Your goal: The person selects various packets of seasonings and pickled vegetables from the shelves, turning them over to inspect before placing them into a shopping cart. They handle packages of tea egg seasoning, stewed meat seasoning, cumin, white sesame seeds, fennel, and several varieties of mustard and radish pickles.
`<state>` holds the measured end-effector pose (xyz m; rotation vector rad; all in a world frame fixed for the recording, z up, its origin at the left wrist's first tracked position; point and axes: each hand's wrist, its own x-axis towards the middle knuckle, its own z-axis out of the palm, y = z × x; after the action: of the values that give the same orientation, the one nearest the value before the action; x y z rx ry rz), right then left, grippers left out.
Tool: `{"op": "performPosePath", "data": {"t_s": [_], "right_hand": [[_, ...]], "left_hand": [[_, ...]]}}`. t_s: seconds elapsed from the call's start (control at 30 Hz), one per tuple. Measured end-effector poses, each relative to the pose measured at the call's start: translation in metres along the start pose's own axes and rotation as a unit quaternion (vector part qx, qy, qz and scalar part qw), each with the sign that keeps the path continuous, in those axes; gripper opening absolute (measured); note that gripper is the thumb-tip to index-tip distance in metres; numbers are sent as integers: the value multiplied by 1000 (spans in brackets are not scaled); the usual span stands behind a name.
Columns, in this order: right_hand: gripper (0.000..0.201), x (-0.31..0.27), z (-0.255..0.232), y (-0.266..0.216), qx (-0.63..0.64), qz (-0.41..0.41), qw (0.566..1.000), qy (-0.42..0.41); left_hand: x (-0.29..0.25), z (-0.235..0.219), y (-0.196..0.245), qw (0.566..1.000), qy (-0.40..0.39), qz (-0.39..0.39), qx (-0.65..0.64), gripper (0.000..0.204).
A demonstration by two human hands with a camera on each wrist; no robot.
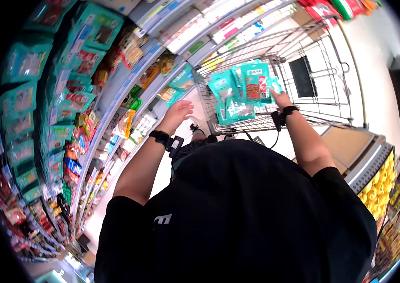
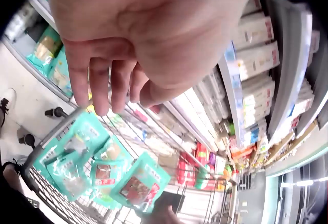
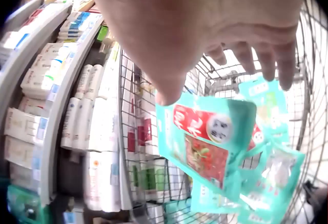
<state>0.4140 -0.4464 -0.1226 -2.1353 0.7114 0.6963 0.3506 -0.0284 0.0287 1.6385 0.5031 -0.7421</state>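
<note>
A teal food pouch (image 3: 207, 157), showing a red label and reddish contents through its window, is tilting just below the right grip (image 1: 282, 99); similar teal packets (image 3: 271, 183) are lying overlapped beneath that grip.

My shirt (image 1: 256, 198): black, short sleeves (image 1: 346, 188), small white mark (image 1: 163, 219) printed on it. Black strap (image 1: 160, 137) round my left wrist, small dark box (image 1: 176, 147) attached. Right wrist: another black strap (image 1: 290, 110), dark box (image 1: 276, 120), thin black cable (image 1: 276, 137).
</note>
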Motion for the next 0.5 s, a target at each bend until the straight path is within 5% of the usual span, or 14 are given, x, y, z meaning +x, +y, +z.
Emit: {"op": "performPosePath", "data": {"t_s": [0.07,0.23,0.3,0.33,0.5], "right_hand": [[81,39,3,9,10,35,999,32],[72,68,22,2,59,-79,993,65],[68,89,32,22,72,-134,988,5],[69,38,22,-13,172,-52,981,-79],[53,14,43,4,196,-78,968,-134]], "left_hand": [[-26,-26,-18,997,59,-14,-43,35],[-76,-68,-59,982,162,-47,-89,31],[-86,-88,-86,976,166,-20,-136,31],[-90,-96,-94,973,170,-17,-152,32],[-132,-123,-100,956,216,27,-199,29]]}}
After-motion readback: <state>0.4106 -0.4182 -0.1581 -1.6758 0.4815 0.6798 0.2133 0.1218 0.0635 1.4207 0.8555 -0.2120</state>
